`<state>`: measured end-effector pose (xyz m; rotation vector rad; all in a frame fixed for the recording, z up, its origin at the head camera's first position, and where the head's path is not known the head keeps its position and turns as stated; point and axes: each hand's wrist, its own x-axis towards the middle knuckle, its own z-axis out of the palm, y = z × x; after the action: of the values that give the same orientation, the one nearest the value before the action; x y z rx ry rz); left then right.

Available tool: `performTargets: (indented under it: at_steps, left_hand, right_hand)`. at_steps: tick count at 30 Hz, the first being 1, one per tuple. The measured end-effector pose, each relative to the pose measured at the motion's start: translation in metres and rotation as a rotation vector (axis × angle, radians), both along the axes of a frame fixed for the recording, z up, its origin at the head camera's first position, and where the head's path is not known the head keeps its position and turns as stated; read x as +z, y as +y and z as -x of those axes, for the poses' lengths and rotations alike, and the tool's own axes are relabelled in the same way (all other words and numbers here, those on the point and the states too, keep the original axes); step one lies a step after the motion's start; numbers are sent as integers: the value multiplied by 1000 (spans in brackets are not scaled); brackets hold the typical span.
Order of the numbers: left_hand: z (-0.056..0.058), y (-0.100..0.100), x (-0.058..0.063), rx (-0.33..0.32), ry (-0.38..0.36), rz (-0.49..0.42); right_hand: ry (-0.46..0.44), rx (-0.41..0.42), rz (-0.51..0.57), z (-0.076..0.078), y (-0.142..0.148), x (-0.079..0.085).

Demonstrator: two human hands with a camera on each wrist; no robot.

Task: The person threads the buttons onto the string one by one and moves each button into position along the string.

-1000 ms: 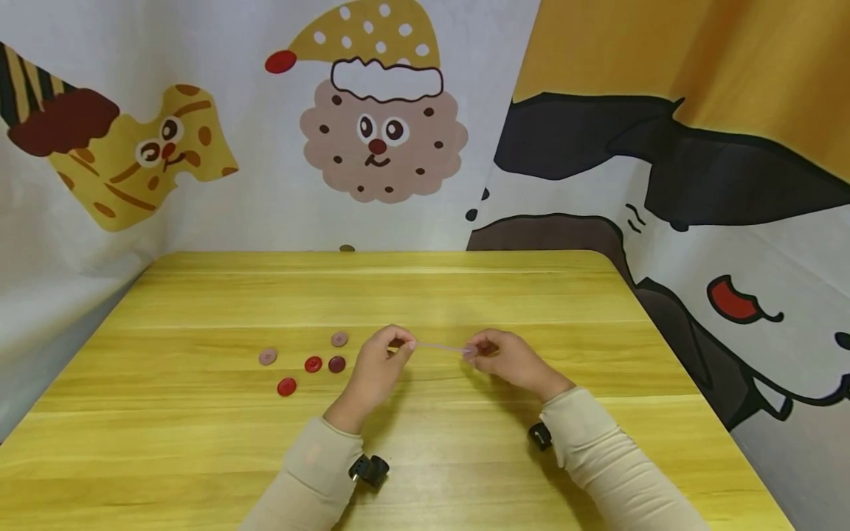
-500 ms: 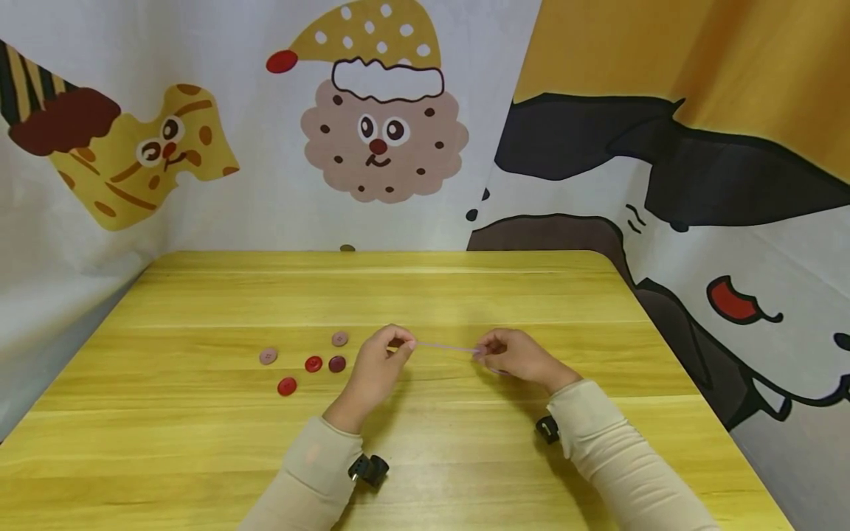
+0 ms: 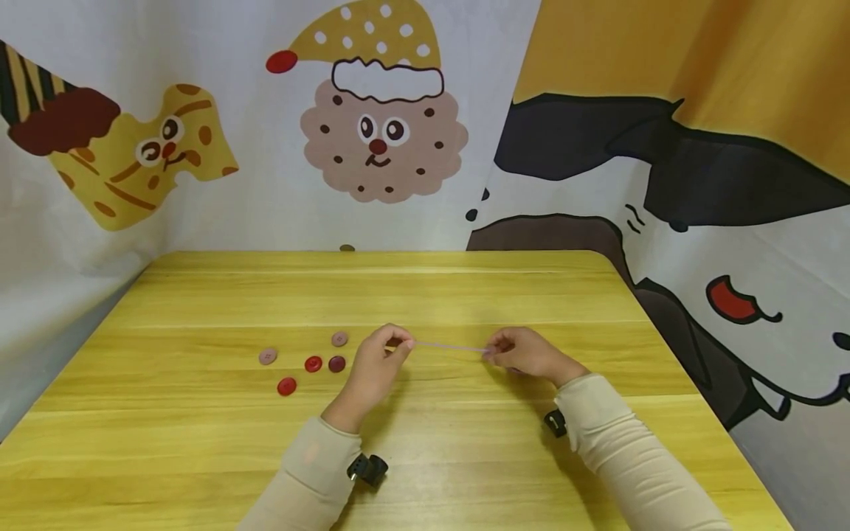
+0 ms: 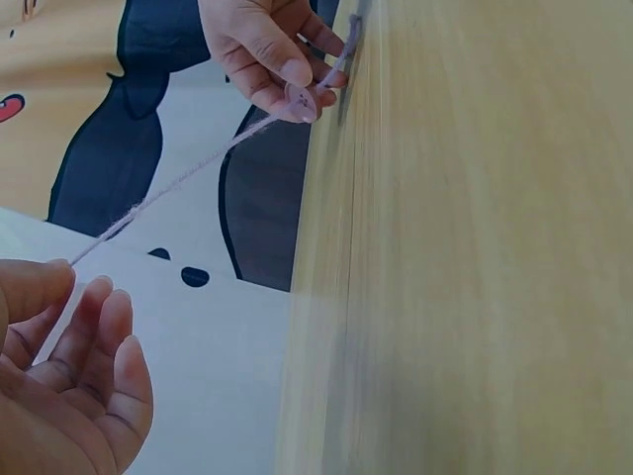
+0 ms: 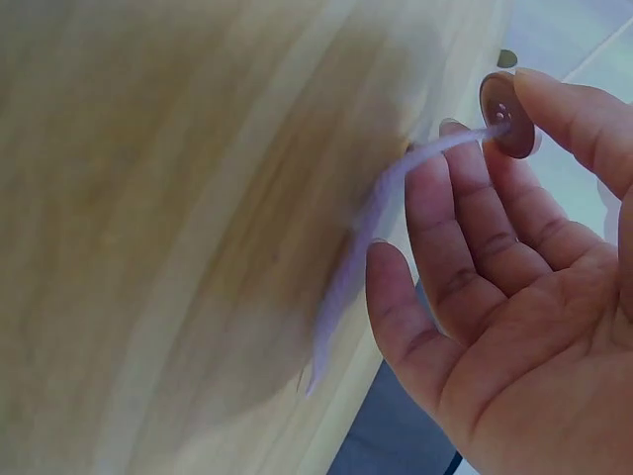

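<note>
A thin lilac yarn (image 3: 448, 345) stretches between the two hands above the table. My left hand (image 3: 380, 369) pinches it between thumb and index finger, the other fingers loosely bent in the left wrist view. To the right, my right hand (image 3: 524, 352) pinches a small button (image 5: 494, 91) by its edge between thumb and fingers. The button looks brownish in the right wrist view and pinkish in the left one. Yarn passes through a hole in it, and a fuzzy loose tail (image 5: 361, 237) hangs down past the right fingers.
Left of the left hand, several buttons lie on the wooden table (image 3: 425, 457): a pink button (image 3: 268, 357), another pink one, a red button (image 3: 286, 386), a second red one and a dark maroon button (image 3: 336, 364). A printed curtain (image 3: 252, 184) stands behind the table.
My right hand has moved a little to the right with the button, so the yarn between the hands has grown longer. The left hand has stayed almost still.
</note>
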<state>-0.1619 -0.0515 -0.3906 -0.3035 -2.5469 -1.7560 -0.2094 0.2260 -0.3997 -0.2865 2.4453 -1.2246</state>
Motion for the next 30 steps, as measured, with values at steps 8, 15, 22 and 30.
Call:
performTargets:
  at_steps: [8, 15, 22, 30]
  left_hand:
    - [0, 0, 1, 4, 0, 1]
    - [0, -1, 1, 13, 4, -4]
    - [-1, 0, 2, 33, 10, -17]
    - [0, -2, 2, 52, -4, -33]
  right_hand:
    - [-21, -20, -22, 3, 8, 1]
    - [15, -13, -71, 4, 12, 1]
    - [31, -21, -97, 4, 17, -2]
    - [61, -13, -129, 4, 21, -3]
